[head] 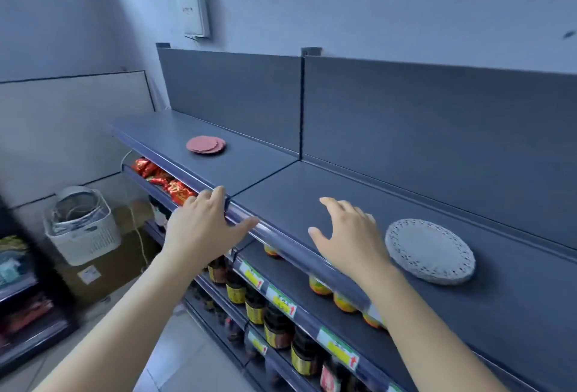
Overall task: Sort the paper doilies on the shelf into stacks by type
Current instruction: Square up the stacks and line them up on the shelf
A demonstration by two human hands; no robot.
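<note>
Head view: left hand (pixel 203 226), right hand (pixel 349 235) spread, empty, at shelf (pixel 312 185).
Pink doilies (pixel 206 145), white doilies (pixel 430 251) stacked apart; basket (pixel 90 243) holds wire (pixel 76 209).

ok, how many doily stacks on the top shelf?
2: pink doily stack on the top shelf's left section; white lace doily stack on its right section, beside the right hand. That hand may hide strays.

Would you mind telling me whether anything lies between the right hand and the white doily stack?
Nothing visible does: only bare shelf separates the right hand from the white doily stack just beside it.
</note>
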